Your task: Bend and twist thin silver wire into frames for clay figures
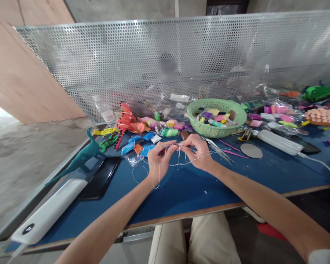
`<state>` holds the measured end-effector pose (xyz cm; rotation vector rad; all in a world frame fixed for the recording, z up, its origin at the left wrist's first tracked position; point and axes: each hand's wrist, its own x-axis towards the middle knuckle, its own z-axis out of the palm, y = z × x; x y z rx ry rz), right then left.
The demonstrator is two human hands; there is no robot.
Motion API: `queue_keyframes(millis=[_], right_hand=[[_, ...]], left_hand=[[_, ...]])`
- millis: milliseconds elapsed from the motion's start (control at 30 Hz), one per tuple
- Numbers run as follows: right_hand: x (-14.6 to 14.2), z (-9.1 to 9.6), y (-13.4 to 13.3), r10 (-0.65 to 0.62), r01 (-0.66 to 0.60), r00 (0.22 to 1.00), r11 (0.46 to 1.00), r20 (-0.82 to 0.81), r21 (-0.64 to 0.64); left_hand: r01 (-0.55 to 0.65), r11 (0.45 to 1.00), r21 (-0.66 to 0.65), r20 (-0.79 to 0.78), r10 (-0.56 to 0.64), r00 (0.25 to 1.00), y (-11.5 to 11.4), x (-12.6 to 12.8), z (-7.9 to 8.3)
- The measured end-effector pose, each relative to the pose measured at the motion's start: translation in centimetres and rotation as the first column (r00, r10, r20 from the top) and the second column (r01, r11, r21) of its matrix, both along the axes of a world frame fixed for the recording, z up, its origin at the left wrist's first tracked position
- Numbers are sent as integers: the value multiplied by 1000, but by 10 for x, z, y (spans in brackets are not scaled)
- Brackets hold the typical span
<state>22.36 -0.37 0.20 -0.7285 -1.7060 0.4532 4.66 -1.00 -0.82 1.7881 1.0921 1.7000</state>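
Two bare forearms, nearest the camera, lead to a thin, apparently twisted wire, which seems best handled with small, even movements close to the grip, its loops kept from tangling. Thumb and forefinger of the left hand and right hand pinch it almost tip to tip, loops hanging below, over the blue table.
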Motion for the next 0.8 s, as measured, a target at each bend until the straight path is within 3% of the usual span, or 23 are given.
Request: queue_keyframes(millis=[300,467,600,667,733,800], right_hand=[[5,3,4,-99,82,989,985,111,151],[9,3,7,-116,81,980,974,159,212],[12,4,7,-122,85,975,976,185,199],[12,4,8,-95,75,985,988,146,132],[8,3,9,1,0,1000,999,26,-36],[4,1,11,126,-165,978,953,-165,-254]], left_hand=[[-4,1000,7,2,4,1000,-1,2,4],[17,996,-89,32,-14,999,-2,2,5],[122,979,-161,116,-104,988,0,3,5],[199,959,-202,179,-164,970,3,2,3],[281,932,-230,232,-228,946,7,0,1],[339,909,-243,240,-283,929,10,-4,0]])
